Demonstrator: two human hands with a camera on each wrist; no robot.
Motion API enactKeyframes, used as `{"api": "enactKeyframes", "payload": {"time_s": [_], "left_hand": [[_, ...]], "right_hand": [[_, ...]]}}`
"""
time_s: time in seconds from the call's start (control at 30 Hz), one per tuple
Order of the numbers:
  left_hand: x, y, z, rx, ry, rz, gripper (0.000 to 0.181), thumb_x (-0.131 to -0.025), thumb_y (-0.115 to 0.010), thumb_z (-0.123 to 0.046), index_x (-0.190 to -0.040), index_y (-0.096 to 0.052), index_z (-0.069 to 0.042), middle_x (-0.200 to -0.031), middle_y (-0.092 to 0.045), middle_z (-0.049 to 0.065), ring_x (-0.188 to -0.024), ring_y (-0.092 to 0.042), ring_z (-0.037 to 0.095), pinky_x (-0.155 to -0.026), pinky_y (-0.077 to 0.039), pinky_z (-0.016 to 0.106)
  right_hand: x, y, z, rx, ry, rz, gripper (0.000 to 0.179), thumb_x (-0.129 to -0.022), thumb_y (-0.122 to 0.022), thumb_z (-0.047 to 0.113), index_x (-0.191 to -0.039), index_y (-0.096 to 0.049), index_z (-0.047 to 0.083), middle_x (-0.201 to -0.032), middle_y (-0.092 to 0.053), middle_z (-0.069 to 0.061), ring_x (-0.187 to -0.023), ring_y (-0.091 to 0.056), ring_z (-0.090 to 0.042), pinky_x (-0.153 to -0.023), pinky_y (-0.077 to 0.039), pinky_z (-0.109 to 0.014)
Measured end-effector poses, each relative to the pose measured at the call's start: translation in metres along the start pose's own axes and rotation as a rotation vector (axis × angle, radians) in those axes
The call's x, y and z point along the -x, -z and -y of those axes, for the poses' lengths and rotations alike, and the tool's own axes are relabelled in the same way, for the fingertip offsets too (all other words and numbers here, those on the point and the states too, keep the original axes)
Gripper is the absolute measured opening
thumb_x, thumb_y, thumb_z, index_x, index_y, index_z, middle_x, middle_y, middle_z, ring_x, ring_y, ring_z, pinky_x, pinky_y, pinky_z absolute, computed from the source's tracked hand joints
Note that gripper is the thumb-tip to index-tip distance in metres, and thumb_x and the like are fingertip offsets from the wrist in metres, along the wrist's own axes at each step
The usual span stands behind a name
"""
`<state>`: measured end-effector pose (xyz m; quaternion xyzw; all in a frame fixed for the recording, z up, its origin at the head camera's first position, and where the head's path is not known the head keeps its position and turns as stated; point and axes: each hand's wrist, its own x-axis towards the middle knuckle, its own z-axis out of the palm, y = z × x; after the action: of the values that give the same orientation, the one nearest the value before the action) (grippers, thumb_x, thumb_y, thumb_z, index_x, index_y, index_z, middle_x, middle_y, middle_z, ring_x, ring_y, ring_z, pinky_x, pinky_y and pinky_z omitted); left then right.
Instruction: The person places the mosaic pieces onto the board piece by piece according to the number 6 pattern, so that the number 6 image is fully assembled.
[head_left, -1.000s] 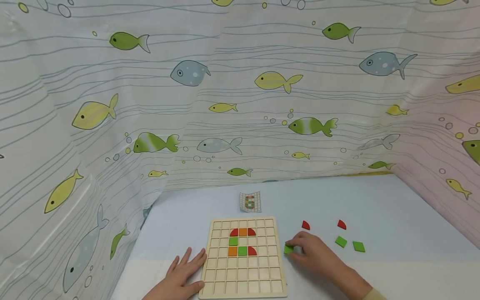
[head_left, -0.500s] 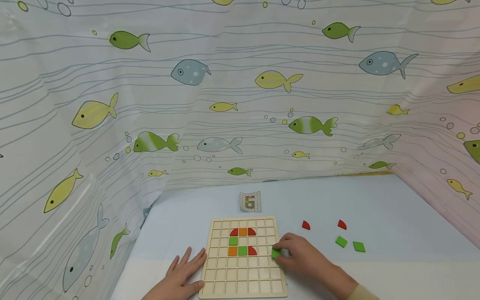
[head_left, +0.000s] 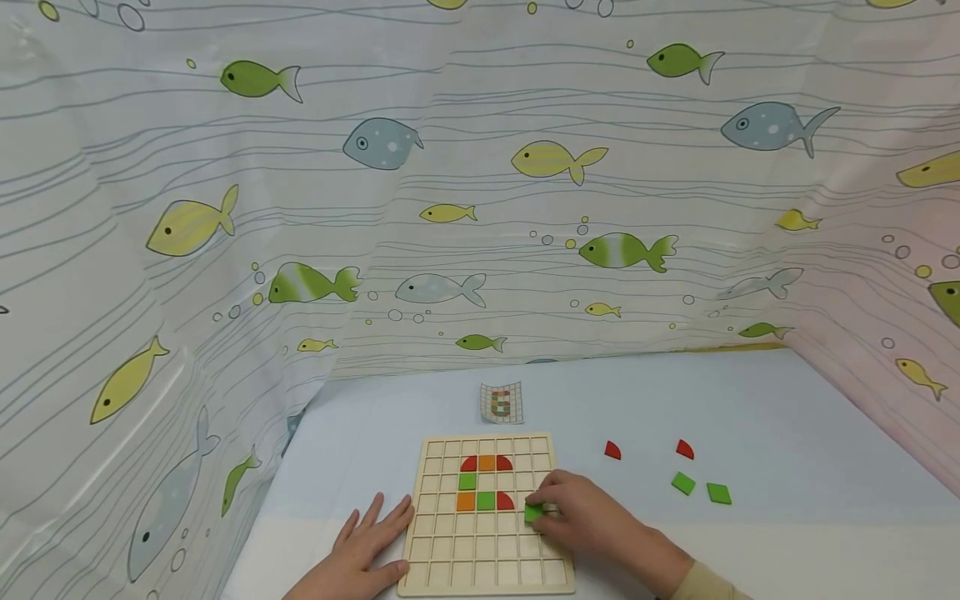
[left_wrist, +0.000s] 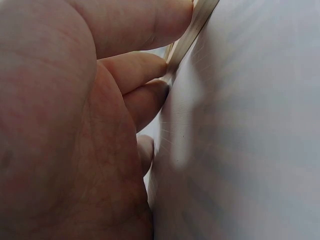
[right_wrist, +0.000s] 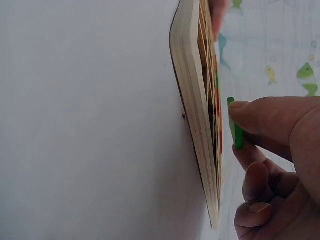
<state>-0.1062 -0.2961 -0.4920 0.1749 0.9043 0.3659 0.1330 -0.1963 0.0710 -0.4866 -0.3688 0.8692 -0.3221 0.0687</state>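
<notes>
A wooden grid board point(head_left: 450, 572) lies on the table, with red quarter-round, orange and green square tiles set in some of its upper and middle cells. My right hand point(head_left: 588, 517) pinches a green square tile point(head_left: 533, 512) over the board's right part. In the right wrist view that green tile point(right_wrist: 235, 125) is held between thumb and fingers, a little apart from the board point(right_wrist: 192, 95). My left hand point(head_left: 360, 550) lies with straight, spread fingers against the board's left edge. The left wrist view shows fingertips and thumb point(left_wrist: 145, 27) touching the board's side point(left_wrist: 195, 30).
Right of the board lie two red quarter-round tiles point(head_left: 612, 450) point(head_left: 685, 449) and two green square tiles point(head_left: 683, 483) point(head_left: 718, 493). A small pattern card point(head_left: 501, 403) with a coloured grid figure lies behind the board. A fish-print curtain point(head_left: 480, 208) surrounds the table.
My right hand has carried the green tile leftward, from beside the board's right edge to over its right-hand cells. The left hand stays in place.
</notes>
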Motion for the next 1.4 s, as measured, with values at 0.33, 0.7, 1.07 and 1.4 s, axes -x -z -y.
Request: {"api": "enactKeyframes", "payload": {"time_s": [0.33, 0.7, 1.07, 1.4], "left_hand": [[0.001, 0.000, 0.000, -0.007, -0.001, -0.001, 0.065, -0.101, -0.056, -0.035, -0.154, -0.034, -0.004, -0.159, -0.023, 0.019, -0.143, 0.004, 0.052, -0.101, 0.012, 0.071], [0.001, 0.001, -0.001, 0.003, -0.001, -0.001, 0.065, -0.101, -0.057, -0.035, -0.154, -0.034, -0.004, -0.159, -0.024, 0.019, -0.143, 0.004, 0.052, -0.101, 0.011, 0.070], [0.001, 0.001, 0.000, 0.008, 0.008, 0.004, 0.064, -0.101, -0.056, -0.035, -0.154, -0.034, -0.006, -0.160, -0.024, 0.017, -0.144, 0.005, 0.051, -0.102, 0.012, 0.070], [0.002, 0.000, 0.001, -0.003, -0.005, -0.002, 0.064, -0.102, -0.055, -0.034, -0.154, -0.034, -0.006, -0.160, -0.024, 0.017, -0.144, 0.004, 0.051, -0.102, 0.012, 0.068]], "right_hand": [[-0.007, -0.004, 0.009, 0.006, 0.031, 0.019, 0.024, -0.088, -0.076, 0.015, -0.112, -0.077, 0.010, -0.096, -0.058, 0.014, -0.083, -0.053, -0.001, -0.072, -0.048, -0.019], [-0.014, -0.011, 0.014, 0.041, 0.063, 0.029, 0.022, -0.088, -0.076, 0.017, -0.109, -0.077, 0.014, -0.096, -0.058, 0.015, -0.085, -0.054, -0.001, -0.075, -0.048, -0.019], [-0.020, -0.019, 0.016, 0.083, 0.122, 0.036, 0.021, -0.088, -0.077, 0.018, -0.109, -0.078, 0.015, -0.097, -0.059, 0.015, -0.085, -0.052, 0.001, -0.076, -0.047, -0.018], [-0.024, -0.022, 0.018, 0.086, 0.093, 0.079, 0.021, -0.091, -0.074, 0.020, -0.111, -0.077, 0.016, -0.094, -0.056, 0.015, -0.081, -0.050, 0.001, -0.073, -0.046, -0.018]]}}
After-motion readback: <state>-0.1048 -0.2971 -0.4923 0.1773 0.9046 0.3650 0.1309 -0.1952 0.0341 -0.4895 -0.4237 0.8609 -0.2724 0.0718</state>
